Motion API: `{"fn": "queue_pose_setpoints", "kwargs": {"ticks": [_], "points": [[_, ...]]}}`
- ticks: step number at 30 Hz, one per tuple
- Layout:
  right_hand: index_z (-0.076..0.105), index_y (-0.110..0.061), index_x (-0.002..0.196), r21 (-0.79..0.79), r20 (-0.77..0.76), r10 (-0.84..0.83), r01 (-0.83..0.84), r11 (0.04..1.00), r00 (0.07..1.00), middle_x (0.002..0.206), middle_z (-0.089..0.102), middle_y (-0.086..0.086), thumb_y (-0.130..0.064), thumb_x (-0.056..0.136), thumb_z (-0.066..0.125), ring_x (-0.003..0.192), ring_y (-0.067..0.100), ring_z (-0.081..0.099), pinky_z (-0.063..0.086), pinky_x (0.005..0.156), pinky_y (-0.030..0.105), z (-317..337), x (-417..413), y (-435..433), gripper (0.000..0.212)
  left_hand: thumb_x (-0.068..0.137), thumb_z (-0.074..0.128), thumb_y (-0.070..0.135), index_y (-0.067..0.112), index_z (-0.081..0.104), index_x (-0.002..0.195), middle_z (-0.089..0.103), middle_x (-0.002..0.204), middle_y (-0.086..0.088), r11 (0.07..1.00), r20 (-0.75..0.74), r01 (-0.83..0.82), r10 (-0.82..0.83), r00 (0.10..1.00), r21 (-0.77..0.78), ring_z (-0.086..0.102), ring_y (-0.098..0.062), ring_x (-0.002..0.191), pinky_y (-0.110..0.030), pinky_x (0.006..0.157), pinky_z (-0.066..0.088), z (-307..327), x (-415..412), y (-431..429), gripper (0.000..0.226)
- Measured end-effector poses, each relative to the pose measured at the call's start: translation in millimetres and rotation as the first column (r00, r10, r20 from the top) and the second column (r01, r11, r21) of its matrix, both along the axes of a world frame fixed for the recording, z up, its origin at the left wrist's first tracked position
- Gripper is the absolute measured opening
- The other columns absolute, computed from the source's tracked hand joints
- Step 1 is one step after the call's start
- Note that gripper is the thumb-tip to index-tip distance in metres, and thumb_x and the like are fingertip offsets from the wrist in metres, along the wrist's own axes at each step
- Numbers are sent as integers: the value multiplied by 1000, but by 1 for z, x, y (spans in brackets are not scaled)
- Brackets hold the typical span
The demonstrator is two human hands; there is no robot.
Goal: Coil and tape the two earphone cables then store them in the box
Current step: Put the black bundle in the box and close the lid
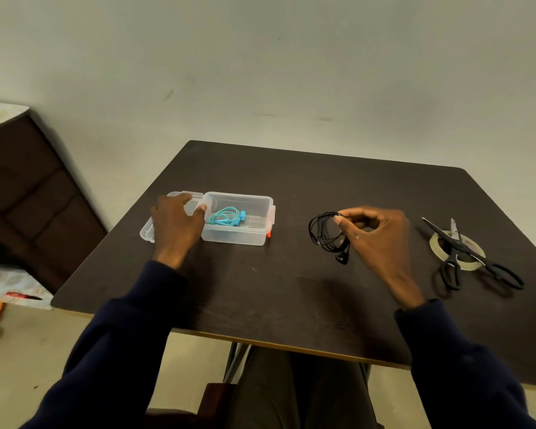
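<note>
Coiled black earphone cable (324, 232): pinched in right hand (376, 239) | left hand (175, 226): fingers slack on clear plastic lid (147, 233)

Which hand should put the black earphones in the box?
Right. The right hand pinches the black earphones, while the left hand rests on the lid beside the open box.

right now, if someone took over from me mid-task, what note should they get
Left hand: rests on the lid lying left of the open box.
Right hand: pinches the coiled black earphones above the table.
Done: blue earphones lie coiled in the box.
Left: can't see tape on the black coil; check it, then box it. Tape roll sits under the scissors, far right.
</note>
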State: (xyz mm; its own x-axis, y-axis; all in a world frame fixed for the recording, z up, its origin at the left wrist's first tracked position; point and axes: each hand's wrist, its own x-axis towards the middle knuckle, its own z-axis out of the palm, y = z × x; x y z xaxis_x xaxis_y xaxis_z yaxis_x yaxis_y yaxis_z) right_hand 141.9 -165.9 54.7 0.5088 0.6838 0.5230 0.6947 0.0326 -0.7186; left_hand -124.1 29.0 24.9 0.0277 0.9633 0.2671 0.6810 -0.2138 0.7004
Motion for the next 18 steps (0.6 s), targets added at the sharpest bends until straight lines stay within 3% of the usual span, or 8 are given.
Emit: {"fn": "queue_pose_setpoints", "kwargs": {"ticks": [3,4,6,8,11,14,18], "points": [[81,-19,90,-8,-10,-2,2,1000,1000,74,74,-12,-25,84,83,64,5,71,62,63,25,6,0,3,9,99,62,22,5,67,126,68,125,-8,990,33,82,-79,996,-111,62,-18,97,-20,73,52,3,3,1,32],[81,-20,90,-13,-17,-6,6,1000,1000,74,75,-11,-25,84,83,64,5,72,62,63,28,8,0,4,9,99,62,20,5,66,126,69,123,-7,986,63,102,-95,994,-134,64,-18,96,-22,71,55,4,5,-2,32],[81,-21,90,-21,-33,-14,14,1000,999,74,75,-11,-27,83,83,64,6,72,63,65,33,10,1,4,10,96,66,21,8,67,127,70,123,-10,978,126,134,-115,985,-158,68,-23,100,-37,83,61,1,10,-6,33],[81,-23,91,-30,-39,-16,15,999,999,76,76,-11,-29,83,83,66,6,73,64,66,34,12,4,3,11,94,70,21,9,67,126,71,121,-9,970,135,172,-149,979,-174,68,-20,99,-33,83,59,4,19,-19,35],[81,-23,91,-24,-31,-21,20,1000,999,80,76,-12,-30,82,83,69,2,72,63,68,30,17,7,2,12,92,73,21,12,70,122,72,108,0,942,205,278,-238,949,-190,67,-7,85,-17,68,52,7,34,-42,32],[81,-23,91,-15,-36,-48,47,999,998,81,76,-12,-30,81,84,70,1,72,63,70,27,24,10,1,12,92,72,22,14,72,113,74,102,3,894,301,383,-308,903,-234,72,-7,81,-28,72,62,7,48,-62,22],[81,-22,89,-58,-53,-70,67,996,996,76,76,-9,-30,82,85,64,7,73,64,65,37,28,19,-1,12,91,72,22,14,72,109,75,100,-2,845,348,451,-346,871,-287,75,-13,82,-36,75,64,5,66,-76,19]]}}
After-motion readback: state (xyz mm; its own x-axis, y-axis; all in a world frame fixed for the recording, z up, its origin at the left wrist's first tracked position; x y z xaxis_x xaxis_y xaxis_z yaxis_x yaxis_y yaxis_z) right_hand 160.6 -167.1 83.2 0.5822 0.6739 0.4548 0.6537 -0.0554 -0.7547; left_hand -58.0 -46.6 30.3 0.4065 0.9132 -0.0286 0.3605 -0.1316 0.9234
